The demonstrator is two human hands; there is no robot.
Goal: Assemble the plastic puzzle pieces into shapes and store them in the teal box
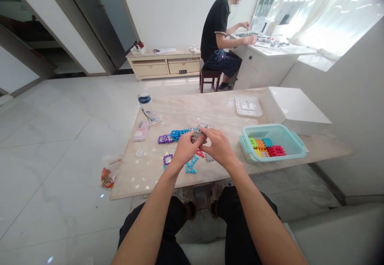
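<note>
Both of my hands meet over the middle of the marble-patterned table (180,109). My left hand (186,149) and my right hand (218,144) are closed on a grey interlocking block (198,136), partly hidden by the fingers. Behind and left of them lie blue interlocking pieces (177,134) and purple pieces (165,139). Nearer me are light blue pieces (191,165), another purple piece (168,159) and a flat grey piece (209,157). A small red piece (200,153) shows just under the hands.
On the right, a teal bin (288,157) holds red, orange, yellow and green pieces; a clear lid (248,105) and white box (300,105) stand behind. A bottle (148,109), pink packet (141,132) and white card (139,153) lie left. Another person (214,29) sits at a far desk.
</note>
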